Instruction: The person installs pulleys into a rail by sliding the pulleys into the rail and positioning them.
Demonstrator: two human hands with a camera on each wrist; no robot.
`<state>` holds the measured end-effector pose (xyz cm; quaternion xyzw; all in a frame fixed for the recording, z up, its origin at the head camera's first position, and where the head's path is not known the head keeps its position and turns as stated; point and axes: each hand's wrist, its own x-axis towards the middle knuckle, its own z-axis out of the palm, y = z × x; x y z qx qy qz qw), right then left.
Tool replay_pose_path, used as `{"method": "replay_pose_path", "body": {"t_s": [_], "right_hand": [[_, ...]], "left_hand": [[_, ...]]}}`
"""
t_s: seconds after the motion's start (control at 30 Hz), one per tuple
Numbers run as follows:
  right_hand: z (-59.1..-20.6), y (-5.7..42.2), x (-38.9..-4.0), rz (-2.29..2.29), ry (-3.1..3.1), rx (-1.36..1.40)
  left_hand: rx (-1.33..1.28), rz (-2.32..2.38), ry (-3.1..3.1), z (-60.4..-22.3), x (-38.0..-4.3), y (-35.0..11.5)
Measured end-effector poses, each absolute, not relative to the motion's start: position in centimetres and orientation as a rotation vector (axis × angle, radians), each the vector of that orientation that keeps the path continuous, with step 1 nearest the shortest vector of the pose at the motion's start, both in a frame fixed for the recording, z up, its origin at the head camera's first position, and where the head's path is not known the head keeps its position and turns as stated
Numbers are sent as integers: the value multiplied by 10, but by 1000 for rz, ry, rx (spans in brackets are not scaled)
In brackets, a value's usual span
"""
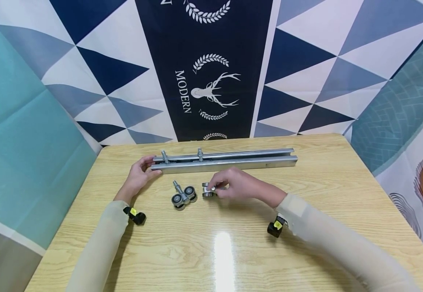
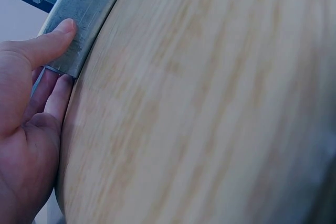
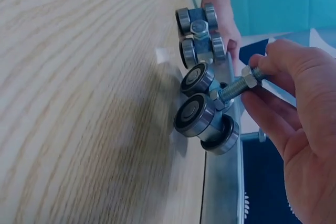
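Note:
A long silver metal track with a slot along its top lies across the back of the table. Two threaded bolts stick up out of the slot near its left end. My left hand grips that end, thumb on the side face and fingers around the end opening. In front of the track, my right hand pinches the threaded bolt of a wheeled roller trolley between thumb and fingers. A second roller trolley stands on the table between the hands, bolt slanting up.
The wooden table reaches back to a patterned cloth hanging behind it. Teal cloth hangs along the left side. Black wrist cameras sit on both wrists.

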<state>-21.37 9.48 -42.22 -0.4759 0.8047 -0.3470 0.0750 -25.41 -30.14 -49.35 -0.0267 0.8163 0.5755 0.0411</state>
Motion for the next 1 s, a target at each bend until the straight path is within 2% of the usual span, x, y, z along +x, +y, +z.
{"method": "replay_pose_path", "body": {"t_s": [0.5, 0.73, 1.0], "right_hand": [[-421, 95, -228, -1084, 2526, -1192], [-420, 92, -226, -1013, 2674, -1233], [-417, 85, -218, -940, 2724, -1039]], "left_hand": [[-75, 1756, 2504, -494, -254, -302], [-86, 1765, 2485, -495, -254, -303], [-85, 1768, 2484, -494, -254, -303]]}}
